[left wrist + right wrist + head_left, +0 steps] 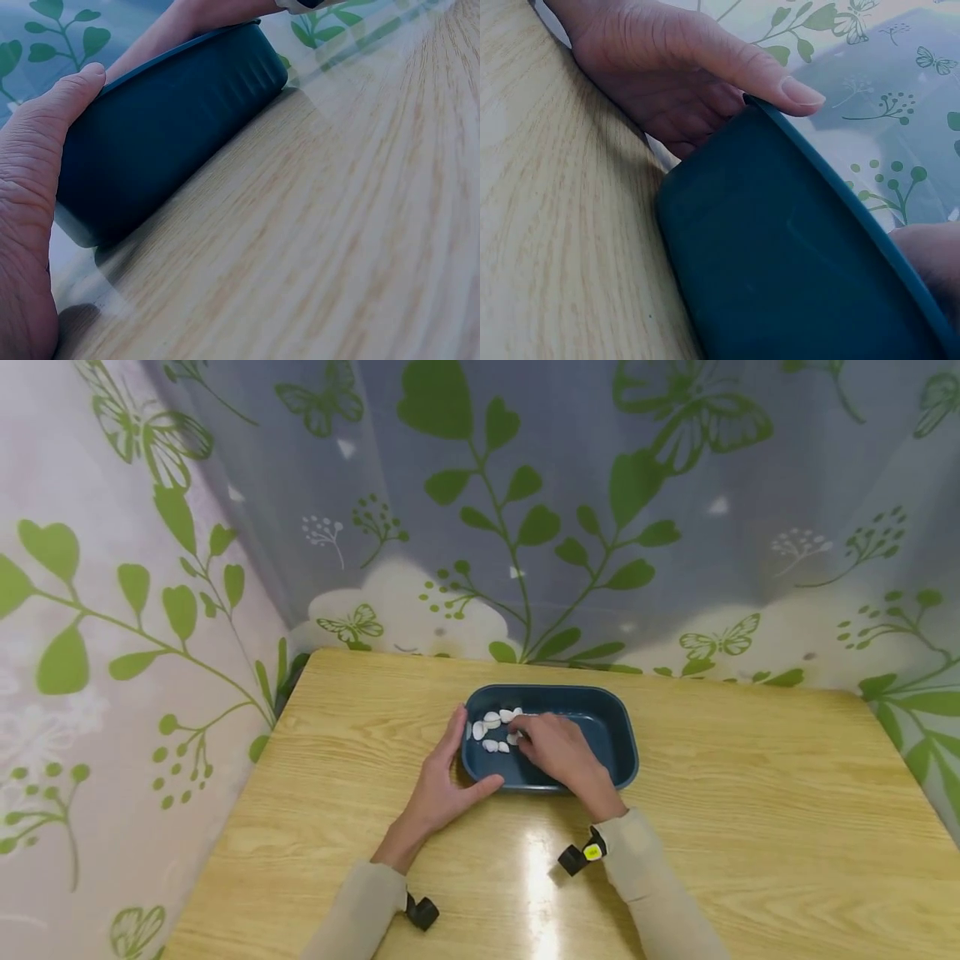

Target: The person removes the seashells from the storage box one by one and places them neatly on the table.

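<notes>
A dark blue-green plastic tub (551, 777) stands on the table with several white pebbles (491, 718) on its floor, laid in a loose ring toward the left end. My left hand (442, 785) holds the tub's left end, its thumb at the front rim and its fingers along the outer left wall. In the right wrist view the left thumb (802, 94) lies over the rim at the corner. My right hand (558, 747) reaches into the tub, fingers bent down, pinching a white pebble (513, 738) partly covered by the fingertips. In both wrist views the tub wall hides the pebbles.
The wooden table (750, 793) extends around the tub on all sides. Patterned curtains (570, 527) hang right behind its back edge and along the left. Each wrist wears a small black camera (573, 860).
</notes>
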